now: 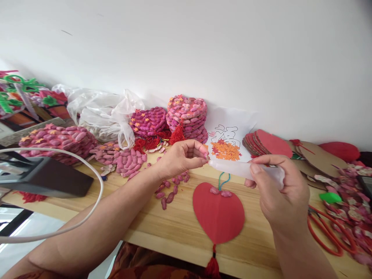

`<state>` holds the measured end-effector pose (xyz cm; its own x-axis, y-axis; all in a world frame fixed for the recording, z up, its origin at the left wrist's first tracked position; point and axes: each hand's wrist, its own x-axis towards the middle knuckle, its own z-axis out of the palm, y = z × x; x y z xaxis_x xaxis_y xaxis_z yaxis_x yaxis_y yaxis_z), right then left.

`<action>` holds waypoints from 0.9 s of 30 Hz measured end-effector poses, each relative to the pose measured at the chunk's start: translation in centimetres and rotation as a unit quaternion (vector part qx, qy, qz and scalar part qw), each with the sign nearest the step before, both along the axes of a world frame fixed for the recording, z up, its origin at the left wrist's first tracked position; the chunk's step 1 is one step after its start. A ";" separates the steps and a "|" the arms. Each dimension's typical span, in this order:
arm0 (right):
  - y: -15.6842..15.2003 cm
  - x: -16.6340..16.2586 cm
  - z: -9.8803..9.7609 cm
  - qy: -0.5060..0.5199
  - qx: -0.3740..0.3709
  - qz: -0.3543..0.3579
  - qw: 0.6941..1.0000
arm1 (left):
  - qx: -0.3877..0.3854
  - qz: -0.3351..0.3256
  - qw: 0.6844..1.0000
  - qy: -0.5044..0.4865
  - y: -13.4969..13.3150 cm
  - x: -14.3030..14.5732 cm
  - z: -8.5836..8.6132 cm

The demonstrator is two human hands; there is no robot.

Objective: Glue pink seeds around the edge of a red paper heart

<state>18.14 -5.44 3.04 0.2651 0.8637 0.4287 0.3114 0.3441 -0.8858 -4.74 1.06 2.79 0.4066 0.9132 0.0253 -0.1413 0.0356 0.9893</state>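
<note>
Right hand (279, 193): closed around translucent glue tube (247, 169), nozzle meeting left hand (181, 158), whose fingertips pinch 1 pink shell (206, 155). Below, on table (162, 228): red heart card (218, 215), 2 shells (220, 191) at its top.

A pale wooden table (180, 228) stands against a plain white wall (203, 46)

Against the wall stands a tall stack of pink shell-covered hearts (187, 116), with a crumpled plastic bag (99, 112) to its left. A sheet of paper (229, 135) holds orange stars. Red card hearts (266, 142) are piled further right. Red scissors (328, 226) lie on the wooden table (162, 228), and a black box (46, 176) with a white cable (100, 190) sits far left.
</note>
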 end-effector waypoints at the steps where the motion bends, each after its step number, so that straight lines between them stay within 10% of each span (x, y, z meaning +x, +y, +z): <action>1: 0.0 0.0 0.0 -0.001 0.001 0.002 1.000 | 0.001 0.000 1.000 0.003 0.0 0.0 0.0; 18: 0.6 0.3 -0.5 0.102 -0.074 0.047 0.991 | -0.022 0.003 1.000 -0.011 0.0 0.0 -0.2; 27: 2.1 0.8 0.2 0.320 -0.158 0.135 0.924 | -0.044 -0.004 0.999 -0.019 0.3 -0.1 -0.4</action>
<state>18.97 -3.33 3.25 0.1345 0.9906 -0.0261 -0.3713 0.0259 -0.9281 -4.85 1.39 2.37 0.4133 0.9097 -0.0400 -0.1773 0.1235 0.9764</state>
